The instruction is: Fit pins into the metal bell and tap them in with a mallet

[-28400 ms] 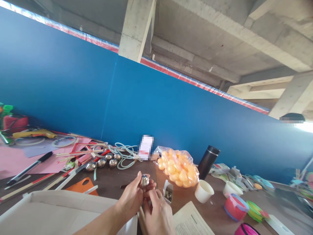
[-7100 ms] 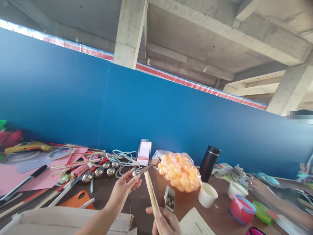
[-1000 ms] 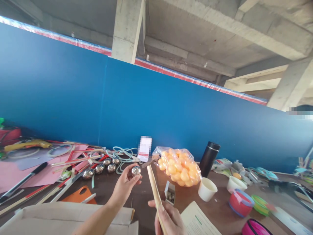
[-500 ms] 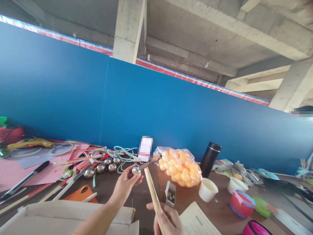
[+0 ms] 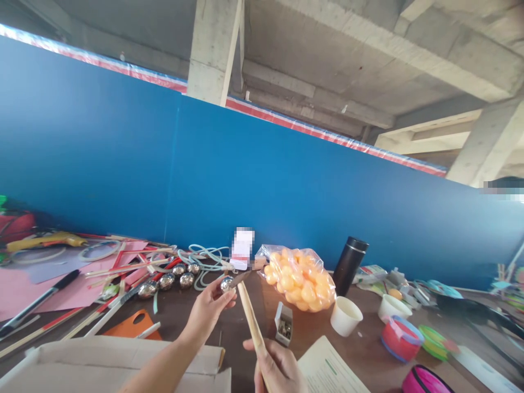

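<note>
**Steel ball and wooden stick held over a crowded workbench**

The brown table [image 5: 368, 355] is lying thick with clutter. To the left, a pink sheet [image 5: 24, 281] is carrying a black marker [image 5: 39, 300], loose sticks and a yellow glue gun [image 5: 45, 240]. A row of spare steel balls [image 5: 166, 281] is sitting just left of the hands, with pale tubing [image 5: 204, 256] coiled behind it. To the right, a bag of orange balls [image 5: 298, 278] is slumping beside a black flask [image 5: 347, 266], and a white paper cup [image 5: 346, 316] is standing nearer. A small open box of pins [image 5: 283, 325] is sitting just right of the stick. A cardboard box [image 5: 82, 360] is filling the near left corner beneath the left forearm.

The left hand [image 5: 207, 311] is pinching a small shiny steel ball [image 5: 226, 284] between thumb and fingertips, raised above the table at the centre. The right hand [image 5: 278, 368] is closing its fingers around the lower end of a pale wooden stick [image 5: 250, 319], which is slanting up and to the left, its dark tip touching or all but touching the ball.
</note>
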Tool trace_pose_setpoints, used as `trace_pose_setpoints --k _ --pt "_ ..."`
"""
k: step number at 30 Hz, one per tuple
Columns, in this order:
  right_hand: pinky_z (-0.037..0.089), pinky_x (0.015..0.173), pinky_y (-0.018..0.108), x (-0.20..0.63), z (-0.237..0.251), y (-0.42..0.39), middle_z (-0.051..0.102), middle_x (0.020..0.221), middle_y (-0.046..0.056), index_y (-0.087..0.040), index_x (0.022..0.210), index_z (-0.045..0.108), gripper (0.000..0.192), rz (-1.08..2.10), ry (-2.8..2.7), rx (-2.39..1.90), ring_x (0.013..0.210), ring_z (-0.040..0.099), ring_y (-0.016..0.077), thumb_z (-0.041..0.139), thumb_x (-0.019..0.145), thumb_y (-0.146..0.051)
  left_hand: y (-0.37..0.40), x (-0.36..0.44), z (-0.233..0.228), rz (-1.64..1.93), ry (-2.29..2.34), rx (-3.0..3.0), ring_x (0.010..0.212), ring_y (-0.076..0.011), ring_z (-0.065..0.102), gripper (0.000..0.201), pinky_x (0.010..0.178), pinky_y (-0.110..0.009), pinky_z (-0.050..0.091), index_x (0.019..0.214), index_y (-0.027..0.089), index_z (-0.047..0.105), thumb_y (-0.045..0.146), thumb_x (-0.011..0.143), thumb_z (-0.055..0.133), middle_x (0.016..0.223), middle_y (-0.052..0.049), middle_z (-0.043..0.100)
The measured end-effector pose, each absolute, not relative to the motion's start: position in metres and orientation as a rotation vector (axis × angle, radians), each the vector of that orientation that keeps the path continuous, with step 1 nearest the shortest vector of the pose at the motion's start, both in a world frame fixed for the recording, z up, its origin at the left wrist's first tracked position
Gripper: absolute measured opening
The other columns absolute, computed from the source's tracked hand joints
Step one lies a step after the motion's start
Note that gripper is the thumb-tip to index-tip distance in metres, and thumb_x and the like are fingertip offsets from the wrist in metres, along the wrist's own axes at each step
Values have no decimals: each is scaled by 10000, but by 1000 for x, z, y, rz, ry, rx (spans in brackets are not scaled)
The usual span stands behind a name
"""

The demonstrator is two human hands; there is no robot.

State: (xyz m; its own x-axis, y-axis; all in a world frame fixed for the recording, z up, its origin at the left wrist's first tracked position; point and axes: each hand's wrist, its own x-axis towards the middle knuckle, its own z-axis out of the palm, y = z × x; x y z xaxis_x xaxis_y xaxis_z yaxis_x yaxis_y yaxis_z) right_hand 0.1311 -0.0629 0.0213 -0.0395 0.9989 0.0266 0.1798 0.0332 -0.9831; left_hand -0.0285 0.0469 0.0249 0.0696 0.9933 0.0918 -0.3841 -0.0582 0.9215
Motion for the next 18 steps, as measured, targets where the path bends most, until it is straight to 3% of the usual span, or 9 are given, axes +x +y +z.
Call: trace_pose_setpoints --k 6,10,14,18 --pt "294 397 173 132 32 -69 500 411 -23 -87 991 652 741 1077 -1234 -1242 345 385 53 491 686 -743 44 -31 29 1300 726 921 835 -191 657 489 801 -312 528 1069 138 608 306 632 750 870 -57 677" --pt "293 393 173 132 31 -67 488 392 -22 -85 967 662 737 1071 -1246 -1253 335 382 56 498 680 -744 47 -34 25 1343 565 803 884 -177 648 288 852 -286 511 944 154 658 300 701 707 916 -46 671" --pt "275 375 170 133 23 -62 475 376 -28 -64 983 656 775 1071 -1326 -1238 310 344 49 435 709 -753 49 -35 23 1357 504 630 788 -169 668 139 851 -298 526 774 136 663 256 714 699 778 -32 676" --pt "270 371 165 132 16 -59 480 387 -28 -64 983 654 772 1081 -1373 -1293 315 364 54 424 719 -751 49 -34 24 1344 536 606 756 -178 676 114 805 -294 551 811 117 656 202 737 674 761 -65 686"
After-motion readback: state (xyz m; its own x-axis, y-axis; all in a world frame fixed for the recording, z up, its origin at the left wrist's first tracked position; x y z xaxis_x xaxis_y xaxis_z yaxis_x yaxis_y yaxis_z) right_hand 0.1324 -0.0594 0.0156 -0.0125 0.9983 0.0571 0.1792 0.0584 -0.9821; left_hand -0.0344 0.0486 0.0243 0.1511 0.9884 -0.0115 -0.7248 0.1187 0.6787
